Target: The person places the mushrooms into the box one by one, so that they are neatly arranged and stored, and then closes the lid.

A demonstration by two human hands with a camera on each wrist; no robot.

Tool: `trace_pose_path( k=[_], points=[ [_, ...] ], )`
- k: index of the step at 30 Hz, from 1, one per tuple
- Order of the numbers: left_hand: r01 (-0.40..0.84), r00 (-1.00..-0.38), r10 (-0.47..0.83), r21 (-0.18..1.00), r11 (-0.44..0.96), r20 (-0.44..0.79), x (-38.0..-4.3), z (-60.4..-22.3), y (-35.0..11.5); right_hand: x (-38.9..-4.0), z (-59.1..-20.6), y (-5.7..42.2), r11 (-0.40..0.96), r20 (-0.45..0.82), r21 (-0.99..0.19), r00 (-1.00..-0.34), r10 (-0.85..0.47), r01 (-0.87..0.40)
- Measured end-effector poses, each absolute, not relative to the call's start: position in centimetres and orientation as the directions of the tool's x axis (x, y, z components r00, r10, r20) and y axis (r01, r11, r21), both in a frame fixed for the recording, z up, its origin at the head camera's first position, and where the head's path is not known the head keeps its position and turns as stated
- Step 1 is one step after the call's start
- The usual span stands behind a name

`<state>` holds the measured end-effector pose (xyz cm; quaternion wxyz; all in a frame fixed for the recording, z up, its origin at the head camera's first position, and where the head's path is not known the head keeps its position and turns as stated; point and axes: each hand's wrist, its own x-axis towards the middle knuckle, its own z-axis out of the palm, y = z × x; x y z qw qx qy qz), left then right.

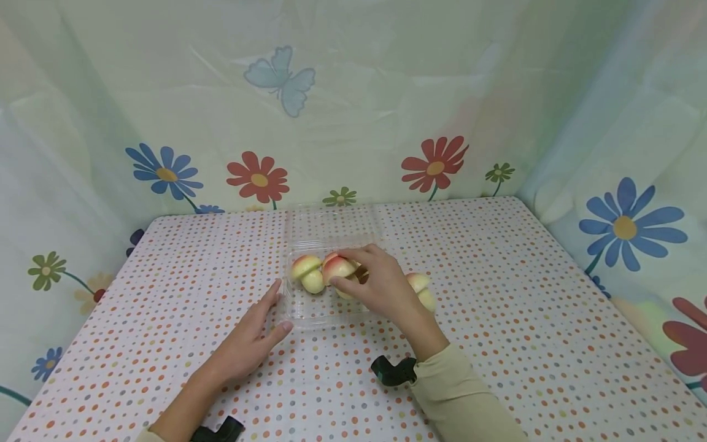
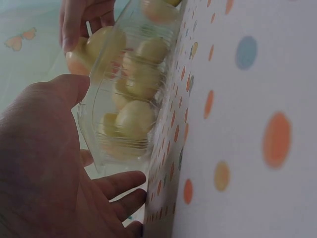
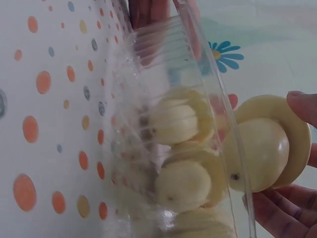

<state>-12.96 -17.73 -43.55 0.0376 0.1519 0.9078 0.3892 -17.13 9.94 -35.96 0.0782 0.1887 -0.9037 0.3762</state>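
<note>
A clear plastic clamshell box (image 1: 326,320) lies with its lid folded back. In it are several toy mushrooms (image 1: 312,281) with red-and-yellow caps and cream stems, their stems seen through the wall in the right wrist view. My right hand (image 1: 383,285) pinches another toy mushroom (image 3: 262,151) by its cap, just above the box's rim. My left hand (image 1: 251,337) stands at the box's left side, thumb against the rim in the left wrist view, other fingers loosely spread. The right hand partly hides the box's right part.
One more toy mushroom (image 1: 421,290) lies right of the box, partly behind the right wrist. The dotted tablecloth (image 1: 525,319) covers the table, and a flowered curtain (image 1: 353,123) hangs behind it. Black wrist devices (image 1: 393,371) sit at both wrists.
</note>
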Motion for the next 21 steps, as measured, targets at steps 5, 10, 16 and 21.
trace_pose_path(
  k=[5, 10, 16, 21],
  points=[
    [0.244, -0.951, 0.306, 0.722, 0.648, 0.047, -12.9, -43.5, -17.7, -17.1, -36.4, 9.2, 0.664, 0.274, -0.627, -0.913, -0.301, -0.407],
    [0.239, -0.952, 0.303, 0.720, 0.652, 0.041, -12.9, -43.5, -17.7, -16.9, -36.8, 8.7, 0.684, 0.241, -0.608, -0.915, -0.325, -0.403],
    [0.235, -0.952, 0.305, 0.721, 0.652, 0.035, -13.0, -43.5, -17.7, -16.7, -37.2, 8.2, 0.720, 0.206, -0.573, -0.919, -0.335, -0.391],
    [0.225, -0.954, 0.298, 0.720, 0.656, 0.026, -12.9, -43.4, -17.7, -16.7, -37.5, 8.0, 0.731, 0.156, -0.575, -0.926, -0.343, -0.368]
  ],
)
